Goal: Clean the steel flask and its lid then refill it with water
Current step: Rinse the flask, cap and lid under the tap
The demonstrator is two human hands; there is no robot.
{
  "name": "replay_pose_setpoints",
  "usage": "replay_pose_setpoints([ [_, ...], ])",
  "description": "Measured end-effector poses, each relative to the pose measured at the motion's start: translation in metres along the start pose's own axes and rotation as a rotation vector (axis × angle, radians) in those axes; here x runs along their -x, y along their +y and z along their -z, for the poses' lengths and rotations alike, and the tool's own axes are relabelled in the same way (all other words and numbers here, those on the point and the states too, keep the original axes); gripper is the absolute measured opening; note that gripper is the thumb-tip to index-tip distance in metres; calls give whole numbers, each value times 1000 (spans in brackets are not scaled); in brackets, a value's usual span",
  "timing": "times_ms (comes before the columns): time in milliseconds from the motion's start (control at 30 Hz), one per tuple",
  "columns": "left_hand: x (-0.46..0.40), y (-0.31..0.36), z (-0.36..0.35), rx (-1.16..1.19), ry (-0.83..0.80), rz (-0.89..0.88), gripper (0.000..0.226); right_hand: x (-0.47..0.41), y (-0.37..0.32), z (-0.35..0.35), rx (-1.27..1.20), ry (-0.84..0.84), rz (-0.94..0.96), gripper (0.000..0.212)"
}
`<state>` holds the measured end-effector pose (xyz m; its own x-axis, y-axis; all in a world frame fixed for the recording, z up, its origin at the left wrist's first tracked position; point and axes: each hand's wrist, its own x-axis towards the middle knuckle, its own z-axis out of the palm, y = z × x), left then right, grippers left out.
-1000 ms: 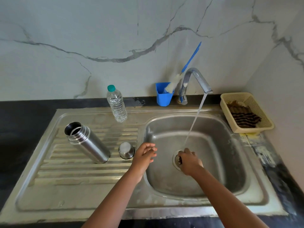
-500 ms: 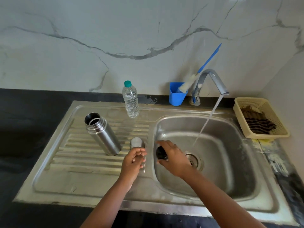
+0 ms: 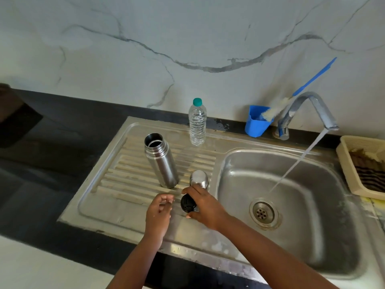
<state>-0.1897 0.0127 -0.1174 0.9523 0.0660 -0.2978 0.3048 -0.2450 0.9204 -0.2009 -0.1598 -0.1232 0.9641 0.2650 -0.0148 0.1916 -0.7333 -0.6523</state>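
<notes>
The open steel flask [image 3: 161, 160] stands upright on the ribbed drainboard [image 3: 125, 170]. Just right of it a steel cup lid [image 3: 199, 178] sits upside down. My right hand [image 3: 203, 207] grips a black stopper lid [image 3: 187, 203] over the drainboard, close to the steel cup lid. My left hand [image 3: 159, 211] hovers beside the stopper with fingers loosely curled and holds nothing.
The tap [image 3: 308, 113] runs a stream of water into the sink basin [image 3: 302, 236]. A plastic water bottle [image 3: 197, 122] stands behind the flask. A blue cup [image 3: 257, 122] with a bottle brush [image 3: 277, 110] sits by the tap. A beige basket [image 3: 350, 174] with a cloth is at the far right.
My right hand carried the black stopper from under the stream in the basin leftwards to the drainboard. My left hand drifted left with it. The view shifted left.
</notes>
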Motion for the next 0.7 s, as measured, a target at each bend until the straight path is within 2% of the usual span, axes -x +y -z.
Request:
replay_pose_setpoints([
  [100,1,-2,1,-25,-13,-53,17,-2,-2,7,-53,49,-28,77],
  [200,3,7,-3,-42,-57,-127,19,-9,-3,22,-114,349,-65,51],
  [267,0,18,-7,-51,-102,-192,23,-17,1,36,-61,459,-100,37],
  [300,-3,25,-10,-58,-134,-212,24,-21,3,43,-27,432,-136,41],
  [367,-12,37,-19,-98,-202,-219,24,-27,8,54,38,238,-230,63],
  [467,-25,51,-34,-172,-327,-140,33,-33,18,59,149,-5,-300,81],
  [533,-31,57,-44,-201,-373,-100,40,-36,24,53,150,-31,-287,77],
  [633,-34,66,-56,-250,-361,-111,41,-36,31,47,105,35,-275,64],
  [700,-32,72,-62,-243,-357,-152,35,-31,34,50,59,94,-276,62],
])
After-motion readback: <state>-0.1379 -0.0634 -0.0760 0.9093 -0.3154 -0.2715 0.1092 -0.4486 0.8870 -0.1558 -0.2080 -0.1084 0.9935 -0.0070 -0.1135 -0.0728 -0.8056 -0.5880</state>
